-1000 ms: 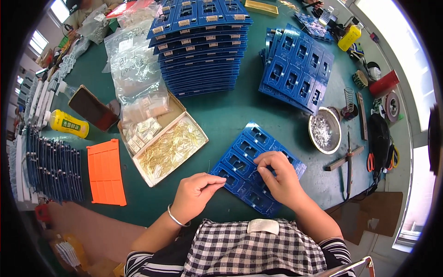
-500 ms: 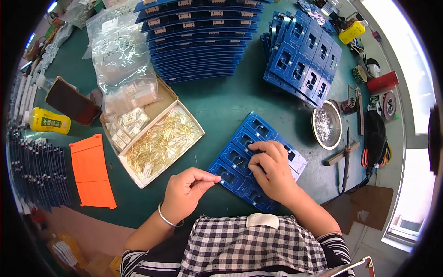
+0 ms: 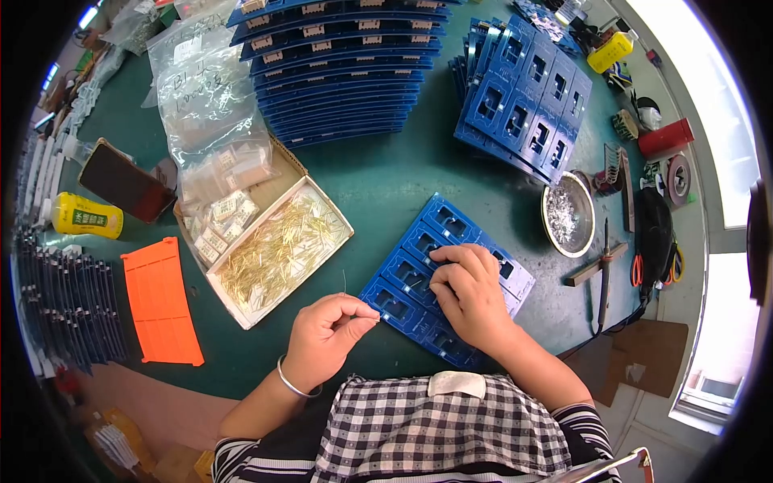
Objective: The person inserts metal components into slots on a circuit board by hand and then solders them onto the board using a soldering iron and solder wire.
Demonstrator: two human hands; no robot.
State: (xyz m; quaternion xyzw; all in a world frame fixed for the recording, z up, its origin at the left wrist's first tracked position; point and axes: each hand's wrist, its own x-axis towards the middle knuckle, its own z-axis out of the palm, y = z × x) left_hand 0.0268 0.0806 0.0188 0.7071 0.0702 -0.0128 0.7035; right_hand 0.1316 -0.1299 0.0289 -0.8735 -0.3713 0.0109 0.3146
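A blue circuit board panel with several rectangular cutouts lies slanted on the table in front of me. My right hand rests on its right half, fingers bent and fingertips pressing on the surface; whatever is beneath the palm is hidden. My left hand, with a bangle at the wrist, is closed in a pinch at the panel's lower left edge. A tiny gold tip shows at its fingertips, and a thin metal pin sticks up behind its knuckles. Left of the panel, a shallow box holds many loose gold pins.
Tall stacked blue boards stand at the back, with another pile at the right. A metal bowl of silvery bits sits near a soldering iron. An orange plastic sheet, phone and yellow bottle lie left.
My left hand has shifted very slightly left and down, its fingertips still at the panel's edge. The right hand stays on the panel; the whole view has moved a little.
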